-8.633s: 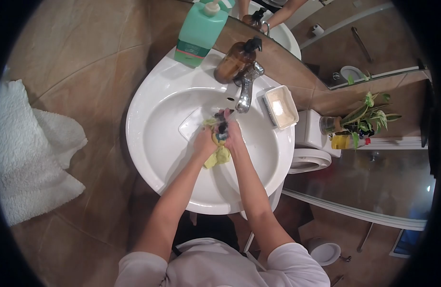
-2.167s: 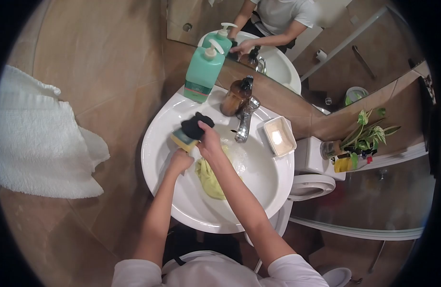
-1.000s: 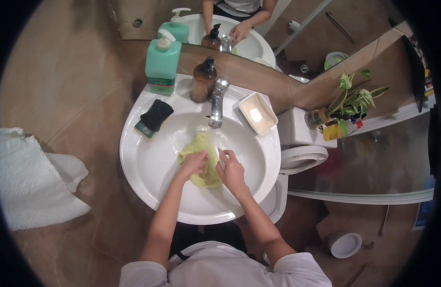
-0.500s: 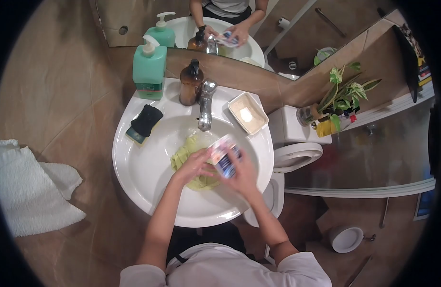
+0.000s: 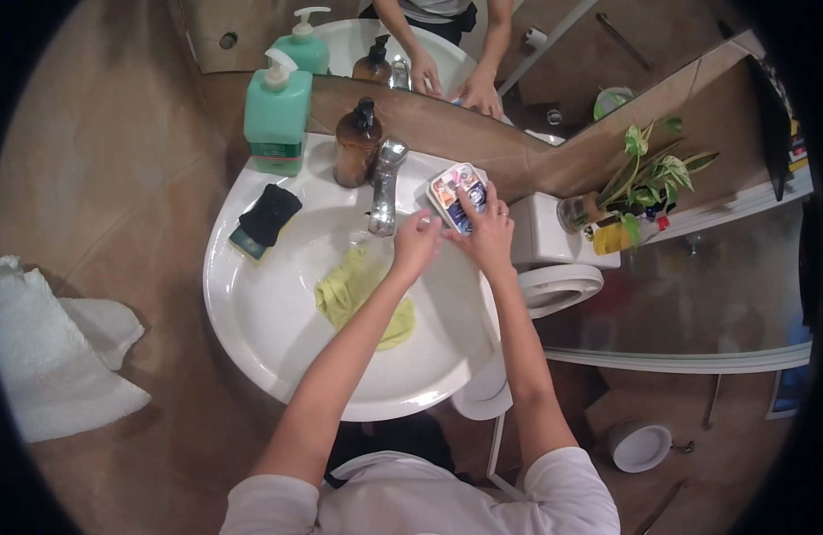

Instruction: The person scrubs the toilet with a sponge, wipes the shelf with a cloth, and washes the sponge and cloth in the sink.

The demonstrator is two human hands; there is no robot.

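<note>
A lid with a colourful label (image 5: 459, 198) lies on the tub at the sink's right rim. My right hand (image 5: 487, 227) rests on the lid with its fingers spread over the label. Close by, at the tub's lower left corner, my left hand (image 5: 417, 245) is closed, with its fingertips together; what it holds, if anything, is hidden. Under my left forearm a wet yellow-green cloth (image 5: 343, 294) lies in the basin of the white sink (image 5: 251, 325). The chrome tap (image 5: 384, 192) stands left of the tub.
A black sponge (image 5: 270, 214) sits on a yellow and blue one at the left rim. Behind are a green pump bottle (image 5: 277, 116) and a brown one (image 5: 356, 152). A white towel (image 5: 54, 357) hangs left; a potted plant (image 5: 648, 183) stands right, by the toilet (image 5: 561, 290).
The labelled lid has moved from over the basin up and right onto the tub. Both hands have moved with it, away from the cloth. Earlier, the sponges were set down on the left rim.
</note>
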